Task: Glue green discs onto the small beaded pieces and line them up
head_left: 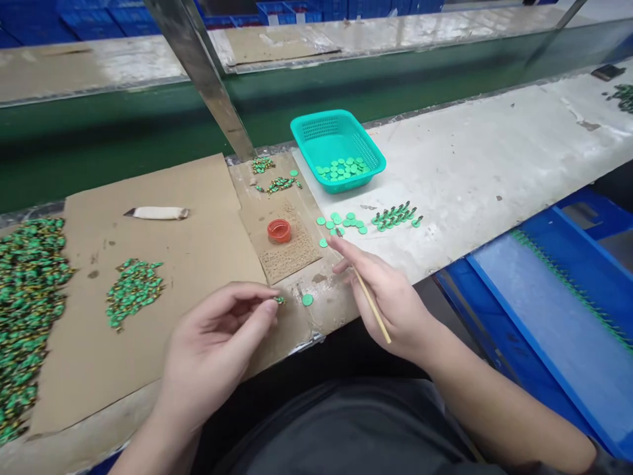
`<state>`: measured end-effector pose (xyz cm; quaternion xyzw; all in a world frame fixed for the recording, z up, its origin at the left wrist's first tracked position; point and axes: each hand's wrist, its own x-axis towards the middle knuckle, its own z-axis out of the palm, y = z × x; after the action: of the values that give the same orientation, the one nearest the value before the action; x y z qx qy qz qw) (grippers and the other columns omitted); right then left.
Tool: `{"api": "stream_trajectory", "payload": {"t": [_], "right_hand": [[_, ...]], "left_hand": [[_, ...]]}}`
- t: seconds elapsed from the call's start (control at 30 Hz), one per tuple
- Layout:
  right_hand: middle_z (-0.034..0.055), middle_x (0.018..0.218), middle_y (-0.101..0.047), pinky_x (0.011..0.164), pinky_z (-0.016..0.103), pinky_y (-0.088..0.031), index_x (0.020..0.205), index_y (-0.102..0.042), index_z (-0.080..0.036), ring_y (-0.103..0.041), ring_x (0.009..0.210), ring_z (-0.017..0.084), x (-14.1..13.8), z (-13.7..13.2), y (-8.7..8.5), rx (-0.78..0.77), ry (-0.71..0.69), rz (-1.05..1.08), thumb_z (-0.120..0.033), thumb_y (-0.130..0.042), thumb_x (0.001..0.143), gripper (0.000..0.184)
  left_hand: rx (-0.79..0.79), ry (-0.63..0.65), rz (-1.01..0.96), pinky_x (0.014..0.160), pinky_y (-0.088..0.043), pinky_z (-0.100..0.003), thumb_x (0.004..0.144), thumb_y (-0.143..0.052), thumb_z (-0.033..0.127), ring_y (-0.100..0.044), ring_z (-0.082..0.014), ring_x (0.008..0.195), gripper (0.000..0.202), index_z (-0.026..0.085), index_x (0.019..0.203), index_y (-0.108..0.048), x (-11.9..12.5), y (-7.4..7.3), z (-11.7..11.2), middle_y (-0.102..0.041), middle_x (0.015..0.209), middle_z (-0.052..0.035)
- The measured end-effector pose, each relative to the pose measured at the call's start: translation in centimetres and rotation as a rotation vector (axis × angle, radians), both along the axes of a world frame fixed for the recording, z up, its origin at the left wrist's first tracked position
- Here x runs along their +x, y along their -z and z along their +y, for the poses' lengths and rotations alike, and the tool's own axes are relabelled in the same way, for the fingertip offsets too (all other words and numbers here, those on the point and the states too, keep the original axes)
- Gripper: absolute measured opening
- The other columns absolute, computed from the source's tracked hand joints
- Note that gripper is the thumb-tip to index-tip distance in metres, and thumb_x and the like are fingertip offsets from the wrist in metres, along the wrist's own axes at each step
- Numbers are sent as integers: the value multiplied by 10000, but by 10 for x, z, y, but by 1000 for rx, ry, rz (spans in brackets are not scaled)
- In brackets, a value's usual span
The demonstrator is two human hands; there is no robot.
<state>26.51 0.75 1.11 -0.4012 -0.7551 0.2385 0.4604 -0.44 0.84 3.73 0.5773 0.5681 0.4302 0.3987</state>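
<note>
Pinching a green part [279, 300] between thumb and forefinger, our left hand [217, 343] sits near the bench [469, 171] edge; a lone disc [307, 299] lies just right of it. Our right hand [390, 297] grips a stick [372, 309], its tip among discs [346, 221] farther off.

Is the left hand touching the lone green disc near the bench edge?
Apart: head view shows a clear gap between left hand and green disc.

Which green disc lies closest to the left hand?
The lone disc just right of the left hand; the others cluster farther off or lie in the teal basket.
</note>
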Motion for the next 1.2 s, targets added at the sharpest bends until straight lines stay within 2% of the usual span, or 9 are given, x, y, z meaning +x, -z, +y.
{"api": "stream_trajectory", "payload": {"t": [0.1, 0.17, 0.4, 0.57, 0.63, 0.7, 0.87, 1.0, 1.2], "right_hand": [[173, 1806, -691, 1249, 561, -724, 1948, -347, -315, -836, 1430, 296, 7, 12, -1, 39, -39, -107, -73, -457, 1195, 799], [164, 1815, -687, 1282, 573, -709, 1954, -338, -308, -800, 1524, 312, 9, 18, -4, 38, -59, -164, -94, -474, 1209, 787], [119, 1671, -814, 1271, 485, -719, 1728, -688, -226, -828, 1507, 262, 13, 25, -10, 98, -27, -196, -76, -493, 1223, 562], [45, 1354, -954, 1168, 399, -763, 1373, -870, -257, -929, 1248, 224, 10, 21, -16, 122, 80, 5, -92, -682, 1186, 312], [14, 1198, -942, 1051, 345, -787, 1269, -829, -262, -935, 1126, 190, 6, 18, -15, 149, 120, 121, -92, -702, 1183, 229], [-4, 1154, -892, 960, 316, -795, 1262, -755, -288, -921, 1058, 169, 2, 16, -13, 166, 152, 191, -106, -707, 1187, 203], [35, 1311, -898, 1073, 347, -772, 1399, -726, -275, -914, 1105, 185, 0, 13, -6, 131, 118, 59, -142, -710, 1196, 243], [27, 1235, -931, 1027, 318, -751, 1322, -794, -246, -924, 1097, 189, 3, 10, -4, 28, 88, 18, -201, -697, 1219, 149], [34, 1146, -923, 958, 341, -721, 1244, -802, -251, -903, 1036, 211, 6, 9, -7, -44, 103, -28, -265, -680, 1228, 125]], "left_hand": [[52, 56, 109, 597, -635, -179, 875, -879, 331, -738, -128, 582, 71, 261, 882, -870, 4, 6, 6, -808, 724, 8], [80, 63, 120, 615, -636, -172, 887, -856, 312, -740, -117, 589, 49, 265, 888, -871, 6, 10, 6, -823, 753, 14], [63, 90, 147, 664, -648, -174, 936, -850, 312, -789, -119, 668, 54, 289, 946, -898, 8, 17, 6, -873, 841, 20], [75, 106, 199, 657, -634, -185, 982, -844, 331, -780, -117, 685, 64, 312, 968, -903, 8, 19, 4, -893, 887, 30], [77, 121, 226, 628, -610, -195, 998, -844, 355, -759, -116, 678, 74, 322, 988, -910, 8, 20, 2, -899, 912, 32], [74, 126, 263, 590, -573, -203, 1011, -844, 383, -725, -111, 653, 88, 333, 1004, -917, 7, 21, 0, -896, 915, 36], [40, 119, 334, 580, -544, -228, 1026, -839, 451, -691, -115, 643, 140, 340, 1037, -922, 6, 20, -1, -877, 897, 39], [52, 122, 374, 577, -531, -239, 1025, -836, 453, -680, -120, 628, 153, 327, 1037, -923, 7, 21, 0, -858, 851, 36], [94, 136, 398, 568, -509, -256, 1040, -850, 464, -661, -119, 609, 148, 340, 1068, -926, 5, 26, 0, -850, 826, 47]]}}
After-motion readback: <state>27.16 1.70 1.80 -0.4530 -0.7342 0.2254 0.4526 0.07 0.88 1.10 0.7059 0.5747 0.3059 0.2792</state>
